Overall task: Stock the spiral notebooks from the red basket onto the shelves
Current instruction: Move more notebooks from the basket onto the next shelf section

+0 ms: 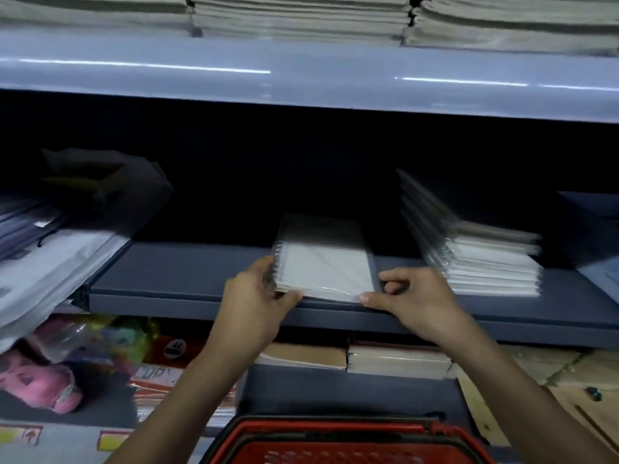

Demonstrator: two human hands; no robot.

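A small stack of white spiral notebooks (326, 267) in clear wrap lies on the grey middle shelf (187, 279), its front edge at the shelf lip. My left hand (259, 298) grips the stack's left side by the spiral binding. My right hand (407, 298) pinches its front right corner, thumb on the front edge and fingers curled beside it. The red basket (345, 440) sits low in the view below my arms; its inside is mostly out of frame.
A taller, leaning stack of wrapped notebooks (485, 262) stands just right of my right hand. Plastic-wrapped paper goods (50, 262) slope at the left. The upper shelf (301, 75) holds paper stacks. Exercise books (395, 360) and pink items (43, 386) fill the lower shelf.
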